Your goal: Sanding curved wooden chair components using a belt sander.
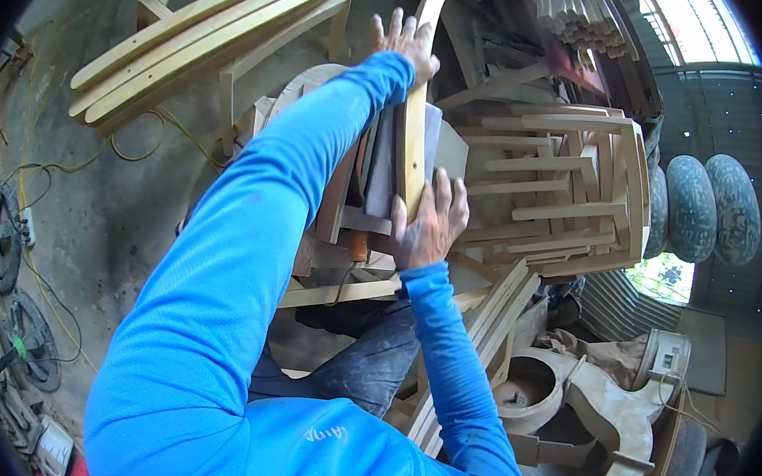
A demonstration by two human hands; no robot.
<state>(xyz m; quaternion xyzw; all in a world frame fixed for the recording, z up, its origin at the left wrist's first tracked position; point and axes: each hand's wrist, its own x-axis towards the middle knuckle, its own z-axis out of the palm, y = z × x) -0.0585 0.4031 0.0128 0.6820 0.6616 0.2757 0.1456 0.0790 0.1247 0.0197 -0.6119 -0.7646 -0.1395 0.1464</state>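
"What does the right hand (430,233) have?"

"It's closed round the near end of a long, curved, pale wooden strip (412,146), thumb on one side, fingers on the other."

"And the left hand (407,48)?"

"Farther along the same strip, touching it with fingers spread; I can't tell whether it grips."

"Where does the strip sit?"

"Over a flat, dark grey surface (382,171), running past its far edge. Just by that surface's near edge is a small orange cylinder (359,246)."

"Farther out?"

"On the right, a stack of pale wooden frames (573,186), with rounded, speckled grey rings (692,209) beyond. On the left, above the grey concrete floor (141,219), long curved pale beams (208,41) lie side by side."
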